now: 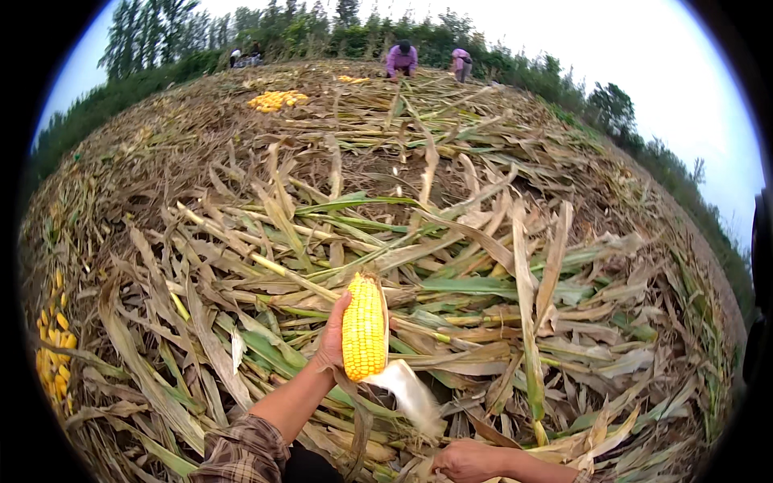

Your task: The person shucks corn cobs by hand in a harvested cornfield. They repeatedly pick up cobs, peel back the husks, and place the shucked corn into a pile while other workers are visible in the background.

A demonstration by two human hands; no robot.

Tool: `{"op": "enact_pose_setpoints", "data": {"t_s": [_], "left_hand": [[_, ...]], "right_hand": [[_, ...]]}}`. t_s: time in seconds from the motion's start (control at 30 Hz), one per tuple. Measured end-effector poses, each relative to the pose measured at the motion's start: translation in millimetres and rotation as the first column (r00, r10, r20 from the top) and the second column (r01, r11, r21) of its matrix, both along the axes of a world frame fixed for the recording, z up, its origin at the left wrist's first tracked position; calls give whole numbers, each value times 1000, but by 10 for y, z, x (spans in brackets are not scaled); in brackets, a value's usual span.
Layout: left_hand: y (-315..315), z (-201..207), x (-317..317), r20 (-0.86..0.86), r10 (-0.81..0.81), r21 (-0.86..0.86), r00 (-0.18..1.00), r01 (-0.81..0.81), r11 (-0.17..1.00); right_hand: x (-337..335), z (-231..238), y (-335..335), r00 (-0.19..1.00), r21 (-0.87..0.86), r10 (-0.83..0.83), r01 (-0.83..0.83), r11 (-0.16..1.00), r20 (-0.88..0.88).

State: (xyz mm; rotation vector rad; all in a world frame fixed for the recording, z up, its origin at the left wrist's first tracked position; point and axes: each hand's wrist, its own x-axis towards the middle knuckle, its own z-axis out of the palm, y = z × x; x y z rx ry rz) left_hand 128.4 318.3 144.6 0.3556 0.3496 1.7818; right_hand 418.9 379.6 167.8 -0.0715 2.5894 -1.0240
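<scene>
A bright yellow ear of corn [364,326] stands nearly upright in my left hand [332,330], which is closed around its left side. Most of its kernels are bare, and a strip of pale husk [388,322] still lines its right edge. From its lower end a white husk [407,394] hangs down to the right, smeared by motion. My right hand [469,461] is low at the front, fingers curled closed, just below the end of that husk. Whatever its fingers hold, if anything, cannot be made out.
Cut corn stalks [451,322] with dry leaves lie crisscrossed over the ground around me. A heap of husked corn ears [56,358] lies at the far left, another pile of ears [276,101] farther off. Two people, one bent over [402,59], are in the distance before trees.
</scene>
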Motion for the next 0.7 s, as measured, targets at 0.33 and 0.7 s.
{"op": "enact_pose_setpoints", "data": {"t_s": [0.33, 0.7], "left_hand": [[-794, -568, -531, 51, 249, -28, 967, -248, 968], [-723, -1092, -636, -156, 26, -45, 987, -33, 998]], "right_hand": [[-2152, -542, -812, 728, -692, -685, 474, 544, -40], [-2345, -1142, -925, 182, -793, -819, 432, -430, 544]]}}
